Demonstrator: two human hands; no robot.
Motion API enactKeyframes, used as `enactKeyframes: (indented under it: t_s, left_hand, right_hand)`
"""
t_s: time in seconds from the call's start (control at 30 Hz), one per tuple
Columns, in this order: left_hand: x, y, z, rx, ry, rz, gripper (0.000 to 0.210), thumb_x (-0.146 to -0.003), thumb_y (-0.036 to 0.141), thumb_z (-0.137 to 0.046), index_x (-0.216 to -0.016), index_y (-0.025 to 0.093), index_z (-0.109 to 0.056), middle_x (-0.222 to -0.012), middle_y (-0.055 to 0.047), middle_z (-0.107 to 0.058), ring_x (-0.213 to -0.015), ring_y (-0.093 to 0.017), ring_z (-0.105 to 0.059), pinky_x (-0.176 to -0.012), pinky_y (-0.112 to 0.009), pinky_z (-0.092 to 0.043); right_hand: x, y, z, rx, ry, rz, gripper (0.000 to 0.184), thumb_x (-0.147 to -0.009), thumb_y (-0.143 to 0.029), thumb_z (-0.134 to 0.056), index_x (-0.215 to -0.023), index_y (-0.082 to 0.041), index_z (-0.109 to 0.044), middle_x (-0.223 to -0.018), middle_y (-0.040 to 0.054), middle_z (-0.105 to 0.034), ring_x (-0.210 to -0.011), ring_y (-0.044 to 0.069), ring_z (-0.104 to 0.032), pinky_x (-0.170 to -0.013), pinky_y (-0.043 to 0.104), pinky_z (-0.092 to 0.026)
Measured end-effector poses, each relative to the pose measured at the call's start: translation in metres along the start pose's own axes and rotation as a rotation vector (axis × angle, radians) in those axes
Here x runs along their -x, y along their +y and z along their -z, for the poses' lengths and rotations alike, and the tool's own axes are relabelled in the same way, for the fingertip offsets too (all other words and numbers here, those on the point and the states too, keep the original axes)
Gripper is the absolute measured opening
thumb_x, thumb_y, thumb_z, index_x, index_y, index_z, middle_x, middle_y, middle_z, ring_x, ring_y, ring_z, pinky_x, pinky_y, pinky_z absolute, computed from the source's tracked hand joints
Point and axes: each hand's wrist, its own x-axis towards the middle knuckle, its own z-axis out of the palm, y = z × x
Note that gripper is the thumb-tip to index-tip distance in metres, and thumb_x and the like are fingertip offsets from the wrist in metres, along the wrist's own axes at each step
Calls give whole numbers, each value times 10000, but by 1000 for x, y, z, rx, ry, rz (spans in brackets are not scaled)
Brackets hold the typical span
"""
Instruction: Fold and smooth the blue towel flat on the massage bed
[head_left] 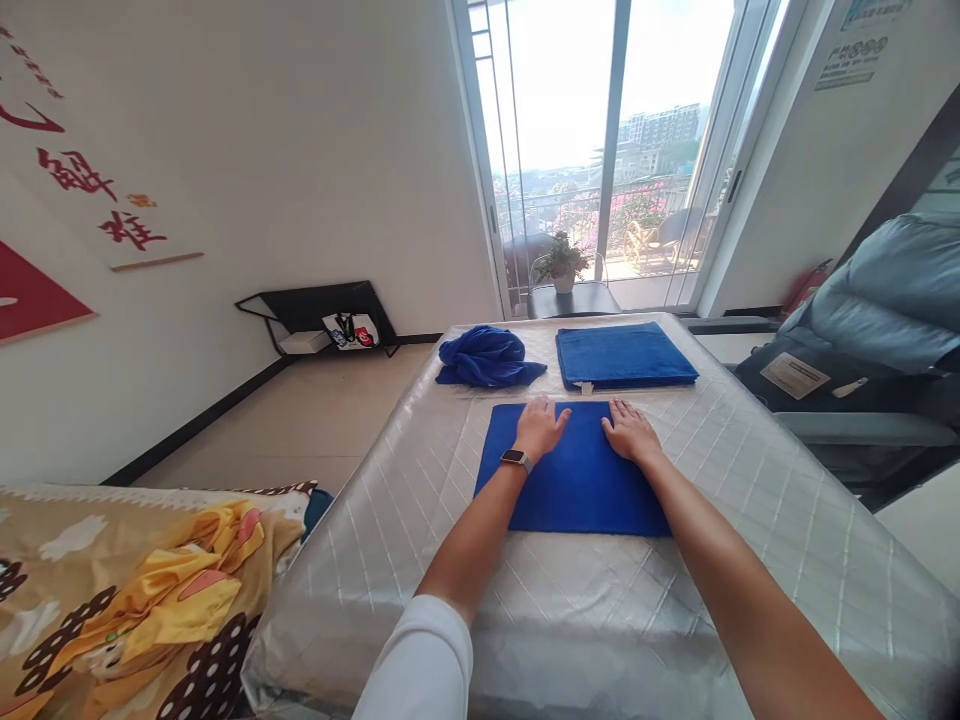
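Both hands lie palm-down with fingers extended, grasping nothing: the left hand [541,430] and right hand [631,432] press on the far part of a flat blue cloth [585,490], at eleven and one o'clock from its middle. The cloth looks light, soft and limp, hardly fragile, probably best held by two corners; the shiny quilted cover [427,500] beneath may let it slide. Beyond, at eleven o'clock, sits a crumpled blue cloth [486,357]; at one, a folded blue stack [626,352] limits room past the far edge. A padded chair [862,430] stands at three, yellow fabric [180,590] at eight, well apart.
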Motion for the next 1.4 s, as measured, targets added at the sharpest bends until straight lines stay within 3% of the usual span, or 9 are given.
enactKeyframes:
  t_s: [0.1,0.23,0.33,0.57,0.7,0.9,1.1,1.23,1.4]
  left_hand:
    - [-10,66,-18,101,-10,-213,655,-1054,541,-182,-1399,121,-547,-1495,-147,-512,-1413,-232,-425,-1188,-364,-304]
    - [-13,107,-40,134,-50,-172,654,-1056,514,-167,-1523,116,-393,-1557,-151,-435,-1466,-226,-351,-1213,-396,-261]
    - [-11,87,-43,120,-115,-101,687,-1039,548,-134,-1548,147,-361,-1602,-124,-367,-1501,-224,-283,-1234,-414,-211]
    - [22,-44,-15,-10,-128,196,819,-995,644,-77,-1565,105,-312,-1640,-126,-273,-1526,-246,-210,-1248,-419,-150]
    - [41,-79,-7,-14,-122,272,827,-997,631,-107,-1566,56,-277,-1646,-151,-241,-1530,-250,-192,-1245,-401,-158]
    - [43,-73,-5,3,-125,275,797,-994,625,-127,-1569,93,-273,-1647,-140,-243,-1532,-247,-187,-1240,-413,-165]
    - [42,-76,-4,-5,-131,274,799,-996,615,-116,-1570,78,-260,-1648,-152,-233,-1535,-253,-172,-1238,-423,-169]
    - [36,-79,4,-14,-180,298,776,-1006,598,-133,-1563,79,-278,-1636,-158,-260,-1522,-264,-219,-1234,-433,-185]
    - [16,-25,4,7,-13,152,721,-1037,543,-149,-1525,55,-359,-1609,-178,-326,-1511,-255,-256,-1233,-396,-201]
  right_hand:
    - [3,3,-1,10,4,24,664,-1004,-372,-230,-1586,-55,-260,-1661,109,-224,-1530,219,-174,-1243,386,-145]
    - [6,7,-2,30,18,78,645,-981,-294,-280,-1590,-80,-266,-1669,85,-204,-1535,205,-151,-1240,354,-141]
    - [3,5,-3,4,10,50,655,-1005,-369,-233,-1588,-72,-261,-1663,103,-215,-1529,224,-177,-1239,391,-159]
    - [-4,2,-4,-12,-4,9,700,-1010,-445,-181,-1594,-63,-234,-1665,106,-205,-1531,224,-163,-1241,402,-137]
    - [-1,-3,3,25,-22,-1,691,-1009,-431,-174,-1593,-69,-244,-1664,100,-215,-1528,238,-177,-1239,424,-130]
    - [19,-8,10,69,159,-3,641,-1001,-339,-187,-1582,-83,-285,-1656,115,-238,-1532,226,-158,-1242,445,-69]
    - [39,6,2,-1,-49,69,689,-1017,-462,-160,-1598,-99,-239,-1672,90,-182,-1535,213,-150,-1235,415,-148]
    - [40,9,-1,-6,-49,67,691,-1023,-469,-154,-1601,-96,-222,-1674,86,-178,-1539,207,-124,-1240,413,-127]
    - [40,6,-2,-19,-29,63,685,-1023,-470,-167,-1598,-104,-242,-1669,84,-193,-1536,204,-143,-1241,412,-130]
